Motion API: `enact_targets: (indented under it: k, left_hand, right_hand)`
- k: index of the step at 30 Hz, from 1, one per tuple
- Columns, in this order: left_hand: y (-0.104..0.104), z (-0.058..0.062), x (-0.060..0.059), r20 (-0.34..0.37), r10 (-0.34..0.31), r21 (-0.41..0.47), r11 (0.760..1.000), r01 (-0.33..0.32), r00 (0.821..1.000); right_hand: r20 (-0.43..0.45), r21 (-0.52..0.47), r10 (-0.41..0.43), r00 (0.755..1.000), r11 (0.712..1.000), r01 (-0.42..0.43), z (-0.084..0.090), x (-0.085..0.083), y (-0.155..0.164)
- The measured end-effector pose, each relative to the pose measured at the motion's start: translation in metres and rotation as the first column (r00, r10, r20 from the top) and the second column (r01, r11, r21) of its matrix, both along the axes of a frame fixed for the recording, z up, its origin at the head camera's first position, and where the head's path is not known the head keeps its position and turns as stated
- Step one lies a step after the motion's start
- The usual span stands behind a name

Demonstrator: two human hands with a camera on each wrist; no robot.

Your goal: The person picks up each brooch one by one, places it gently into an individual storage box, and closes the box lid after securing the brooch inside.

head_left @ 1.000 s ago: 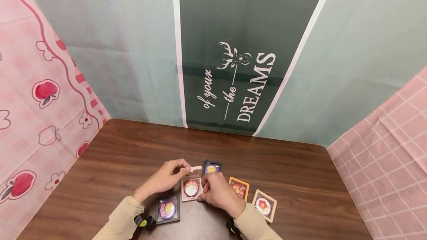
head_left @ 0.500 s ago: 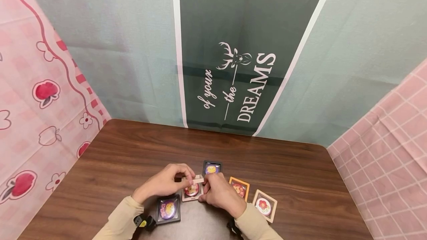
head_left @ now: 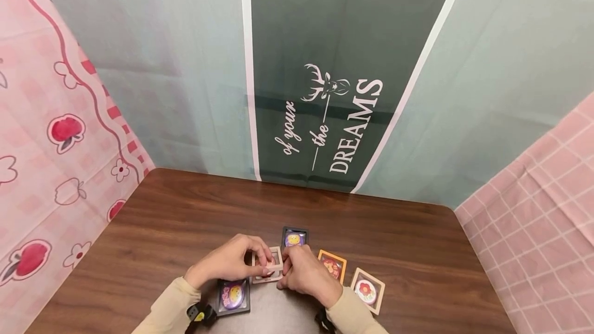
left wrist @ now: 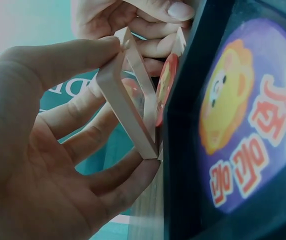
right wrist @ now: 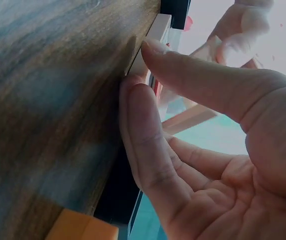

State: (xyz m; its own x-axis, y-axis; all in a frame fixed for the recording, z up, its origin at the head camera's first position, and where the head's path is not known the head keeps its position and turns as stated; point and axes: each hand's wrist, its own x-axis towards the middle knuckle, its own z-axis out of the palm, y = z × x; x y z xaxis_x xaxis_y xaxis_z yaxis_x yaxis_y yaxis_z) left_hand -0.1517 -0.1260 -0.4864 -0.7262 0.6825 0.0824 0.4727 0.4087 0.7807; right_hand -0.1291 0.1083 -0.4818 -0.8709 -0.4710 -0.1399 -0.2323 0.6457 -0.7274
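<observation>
A pale pink square display case [head_left: 266,279] with a hinged, clear-windowed lid lies on the table, a round red badge [left wrist: 167,82] in its base. My left hand [head_left: 234,259] pinches the lid [left wrist: 115,92] by its rim, thumb on one side and fingers on the other. The lid stands at a narrow angle over the badge. At the case's right side, my right hand [head_left: 308,274] grips the base [right wrist: 142,60] between thumb and fingers. Its knuckles hide part of that edge in the head view.
A black case [head_left: 233,298] with a purple badge lies near my left wrist. Another black case [head_left: 295,236] is behind the right hand. To the right lie an orange-framed case [head_left: 342,270] and a beige-framed case [head_left: 378,290]. A printed curtain [head_left: 195,92] hangs behind the table.
The lid, leaning back away from the badge a second ago, has swung up and forward over it. My left hand has come slightly closer with it; the right hand keeps its hold.
</observation>
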Motion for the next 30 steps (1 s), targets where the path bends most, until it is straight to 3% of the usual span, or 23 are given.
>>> enact_targets:
  k: [14,30]
  left_hand:
    - [0.01,0.006,0.012,-0.126,0.03,-0.195,0.979,-0.055,0.992]
    - [0.012,0.0,0.016,-0.203,0.045,-0.219,0.972,-0.09,0.978]
  right_hand:
    - [-0.065,0.05,0.01,0.998,0.999,-0.006,0.0,0.0,-0.001]
    - [-0.059,0.03,0.041,0.997,0.999,-0.039,-0.002,0.004,-0.002]
